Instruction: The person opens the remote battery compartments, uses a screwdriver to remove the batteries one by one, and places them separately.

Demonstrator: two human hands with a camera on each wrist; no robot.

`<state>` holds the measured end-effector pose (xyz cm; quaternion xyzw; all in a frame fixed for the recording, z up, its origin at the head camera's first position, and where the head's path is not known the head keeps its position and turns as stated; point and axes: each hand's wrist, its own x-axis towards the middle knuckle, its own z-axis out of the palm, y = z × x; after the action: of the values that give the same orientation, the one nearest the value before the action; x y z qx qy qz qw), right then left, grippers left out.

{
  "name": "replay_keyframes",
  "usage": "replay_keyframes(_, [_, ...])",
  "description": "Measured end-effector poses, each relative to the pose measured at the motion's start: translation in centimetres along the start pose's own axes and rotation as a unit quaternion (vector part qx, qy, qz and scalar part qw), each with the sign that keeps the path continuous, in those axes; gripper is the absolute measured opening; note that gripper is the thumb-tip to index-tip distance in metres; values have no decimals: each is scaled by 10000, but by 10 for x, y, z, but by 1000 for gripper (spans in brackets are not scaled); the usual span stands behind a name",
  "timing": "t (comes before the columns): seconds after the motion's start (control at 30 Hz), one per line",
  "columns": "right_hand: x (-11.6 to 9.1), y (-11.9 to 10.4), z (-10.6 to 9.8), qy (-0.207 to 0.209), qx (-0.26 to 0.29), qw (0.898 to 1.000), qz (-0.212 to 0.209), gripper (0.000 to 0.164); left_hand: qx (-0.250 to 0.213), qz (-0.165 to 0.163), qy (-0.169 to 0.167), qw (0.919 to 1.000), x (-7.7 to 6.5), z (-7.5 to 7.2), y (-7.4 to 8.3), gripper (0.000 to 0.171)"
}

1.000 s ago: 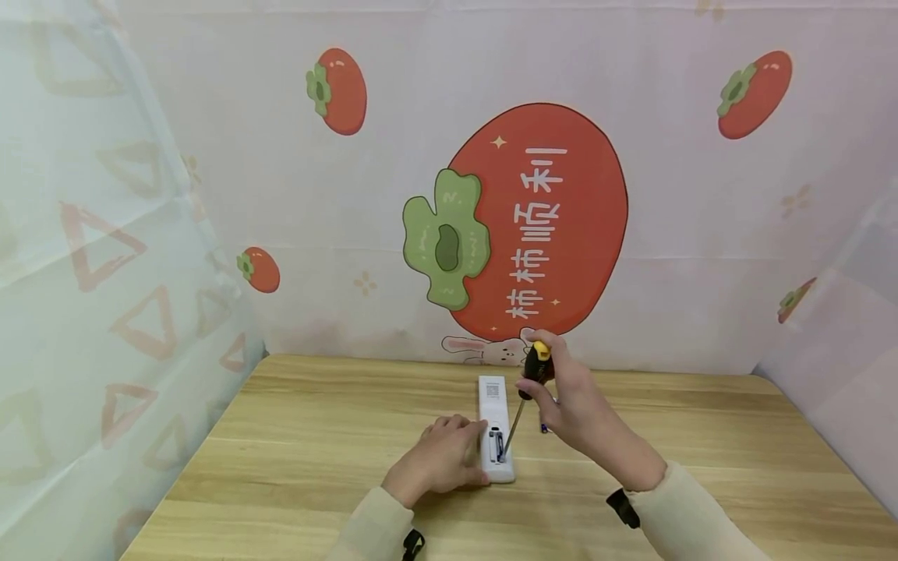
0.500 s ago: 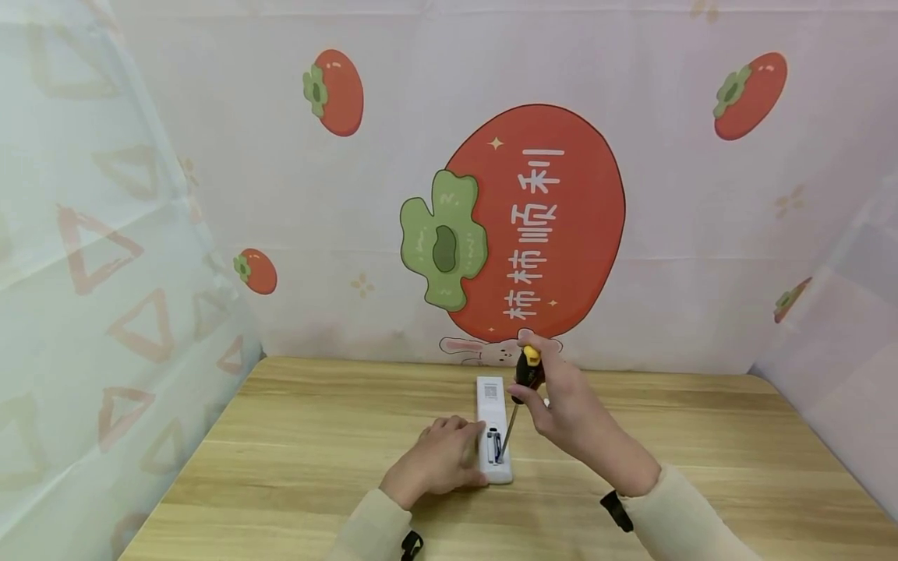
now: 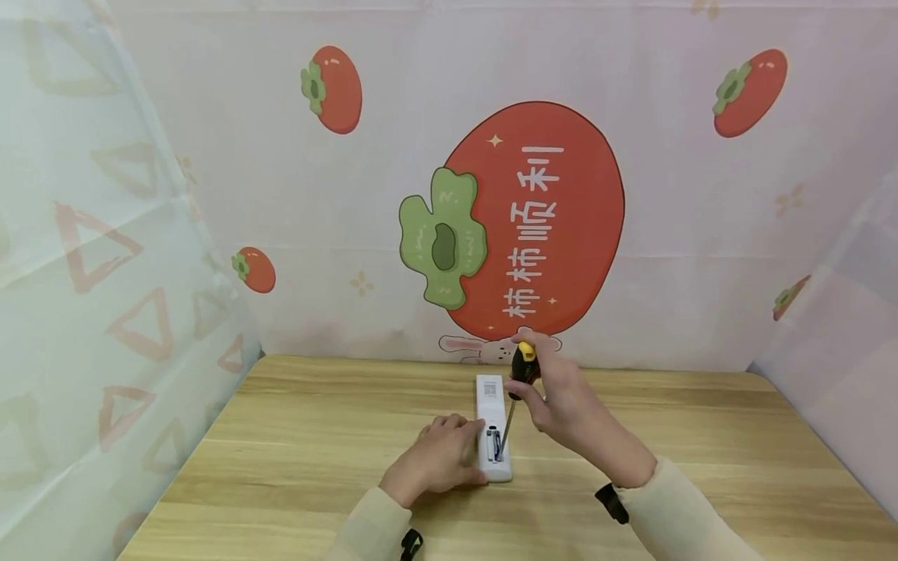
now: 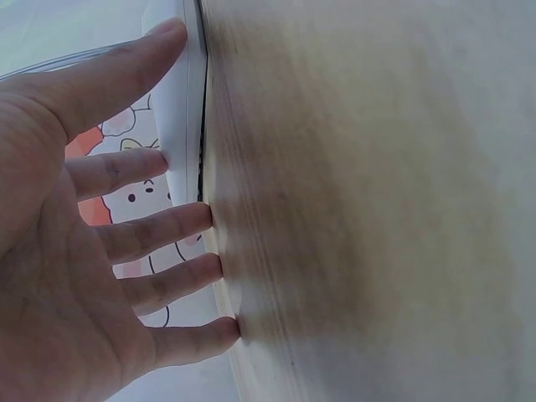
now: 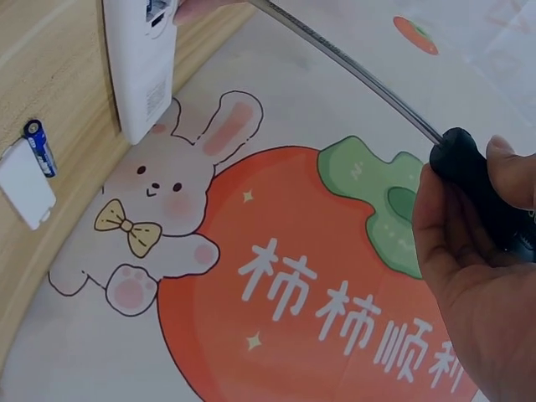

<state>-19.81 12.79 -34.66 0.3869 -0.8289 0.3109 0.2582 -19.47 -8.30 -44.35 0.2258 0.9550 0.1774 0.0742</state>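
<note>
Plainly enough, the fingers (image 4: 121,172) of the left hand (image 3: 436,456) are spread and fairly straight, thumb and forefinger pressing the near-left edge of the white remote (image 3: 492,405) without wrapping round it. The right hand (image 3: 564,396) has its fingers curled about the black and yellow screwdriver (image 3: 523,366), above and to the right of the remote. The metal shaft slants down to the uncovered battery slot (image 3: 490,446) in the remote's near half; from here I can't tell whether the tip touches anything. The remote lies back-side up on the wooden tabletop (image 3: 316,436), well in front of me. To the remote's right, a loose blue battery (image 5: 39,149) and a white cover (image 5: 27,186) lie together. Beyond the remote hangs a pale sheet (image 3: 701,234) printed with persimmons and a rabbit.
</note>
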Motion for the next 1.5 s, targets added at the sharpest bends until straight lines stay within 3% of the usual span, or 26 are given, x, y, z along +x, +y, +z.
replay_keyframes(0.27, [4, -3, 1, -153, 114, 9998, -10, 70, -76, -23, 8, 10000, 0, 0, 0, 78])
replay_keyframes(0.5, [2, -3, 2, 28, -51, 9999, -134, 77, -97, -25, 18, 9999, 0, -2, -1, 78])
replay_keyframes(0.9, [-4, 5, -3, 26, 170, 9995, 277, 71, -57, -13, 34, 10000, 0, -1, -2, 79])
replay_keyframes(1.2, [-11, 9, -5, 294, 80, 9995, 75, 71, 14, -23, -33, 10000, 1, -1, -1, 78])
replay_keyframes(1.5, [-10, 7, -8, 175, 203, 9996, 10, 70, 53, -21, -38, 10000, 2, -1, 1, 78])
